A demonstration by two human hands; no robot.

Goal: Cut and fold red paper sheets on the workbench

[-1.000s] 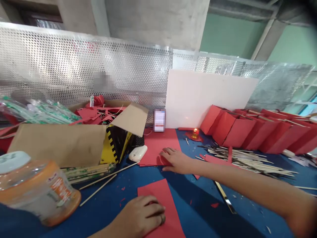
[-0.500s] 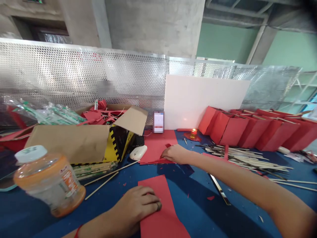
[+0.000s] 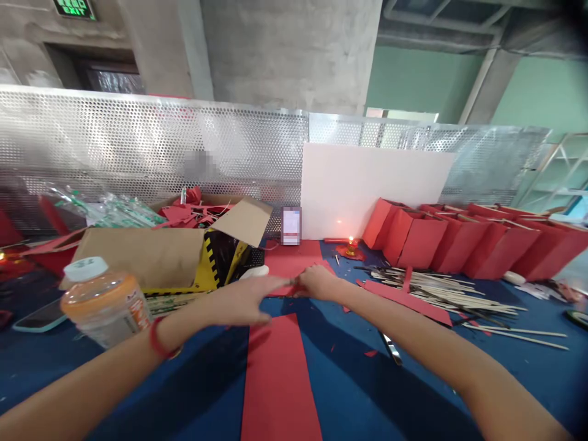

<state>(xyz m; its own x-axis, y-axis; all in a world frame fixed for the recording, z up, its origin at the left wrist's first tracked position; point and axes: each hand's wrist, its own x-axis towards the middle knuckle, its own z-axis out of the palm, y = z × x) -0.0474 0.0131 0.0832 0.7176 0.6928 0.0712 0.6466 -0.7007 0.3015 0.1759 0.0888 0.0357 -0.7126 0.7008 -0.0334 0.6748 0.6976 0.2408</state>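
Observation:
A long red paper strip (image 3: 278,380) lies flat on the blue table in front of me. Just above its far end reaches my left hand (image 3: 248,299), thumb apart and fingers stretched to the right, with nothing seen in it. Farther back, my right hand (image 3: 316,283) has its fingers curled together at the near edge of a stack of red paper (image 3: 280,260). Its fingertips seem to pinch a sheet there, though they partly hide it. The fingertips of both hands almost meet.
A plastic jar (image 3: 108,306) and a cardboard box (image 3: 142,257) of red scraps stand left. At right are a lit candle (image 3: 351,248), thin sticks (image 3: 441,291), a knife-like blade (image 3: 391,350) and several red paper bags (image 3: 416,242). A phone (image 3: 291,226) stands upright behind.
My left hand has let go of the red paper strip and moved up and forward toward my right hand. My right hand stays at the paper stack. The view has shifted slightly.

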